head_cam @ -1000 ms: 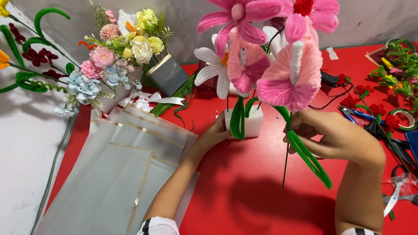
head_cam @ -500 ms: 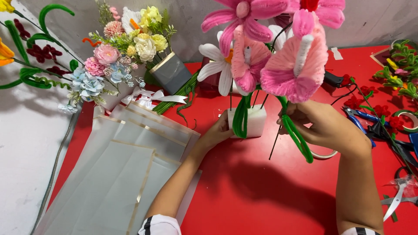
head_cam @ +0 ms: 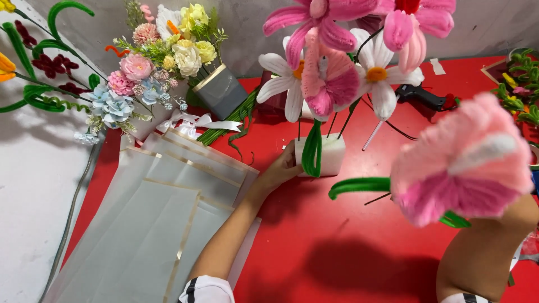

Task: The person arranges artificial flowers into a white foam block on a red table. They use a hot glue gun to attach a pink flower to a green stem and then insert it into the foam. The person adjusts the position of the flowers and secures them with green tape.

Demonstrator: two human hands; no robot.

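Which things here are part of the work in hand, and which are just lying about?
In hand:
left hand steadying the white foam block
pink flower, raised close to the camera by the right arm; right hand hidden
flowers standing in the block

Lying about:
wrapping sheets
finished bouquet
glue gun
loose green stems

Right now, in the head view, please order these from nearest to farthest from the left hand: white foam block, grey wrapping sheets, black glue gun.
1. White foam block: touching the left hand, on its right.
2. Grey wrapping sheets: lying to its left.
3. Black glue gun: far right, near the wall.
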